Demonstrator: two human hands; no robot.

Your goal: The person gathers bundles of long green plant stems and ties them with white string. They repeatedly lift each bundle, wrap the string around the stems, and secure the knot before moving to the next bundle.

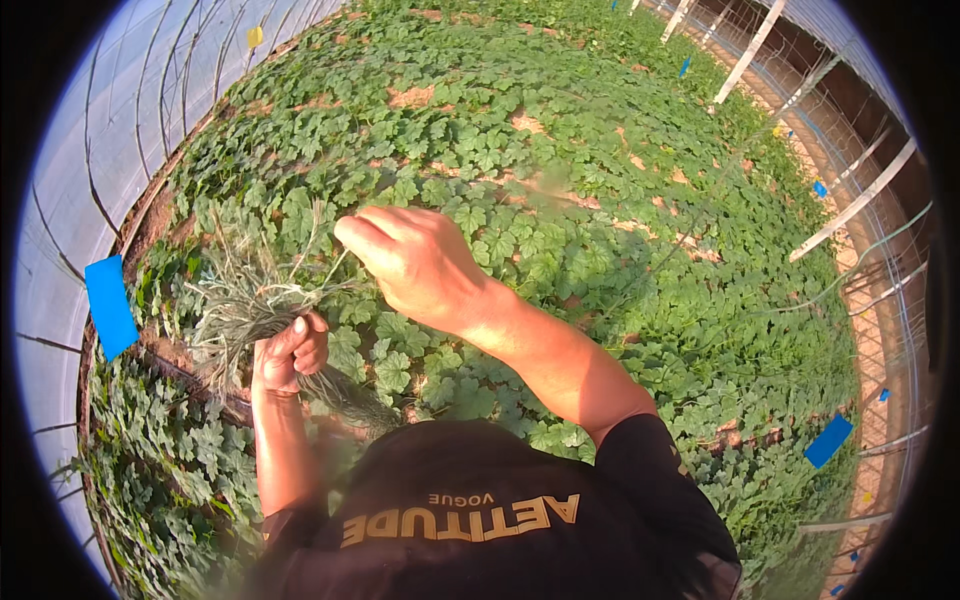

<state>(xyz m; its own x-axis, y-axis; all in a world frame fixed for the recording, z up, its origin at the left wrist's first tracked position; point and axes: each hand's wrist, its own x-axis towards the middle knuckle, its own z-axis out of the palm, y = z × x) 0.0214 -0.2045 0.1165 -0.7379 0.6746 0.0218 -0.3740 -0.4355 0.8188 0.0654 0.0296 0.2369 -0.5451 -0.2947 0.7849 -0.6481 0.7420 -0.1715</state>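
My left hand (291,354) is closed around a thick bundle of thin grey-green strands (247,311), which look like twine or netting cord. Frayed ends fan out above and to the left of the fist. The bundle's tail (349,401) hangs below it towards my dark shirt. Up and to the right, my right hand (412,262) has its fingers curled together. A single strand (336,268) runs from the bundle to these fingertips, which seem to pinch it; the exact grip is hidden behind the hand.
Leafy low vines (480,142) cover the ground, with bare soil patches between. Plastic greenhouse film (64,202) on bent ribs curves along the left. Blue cards (112,307) hang on both sides. Slanted white posts (855,199) and thin lines stand at the right, beside a path.
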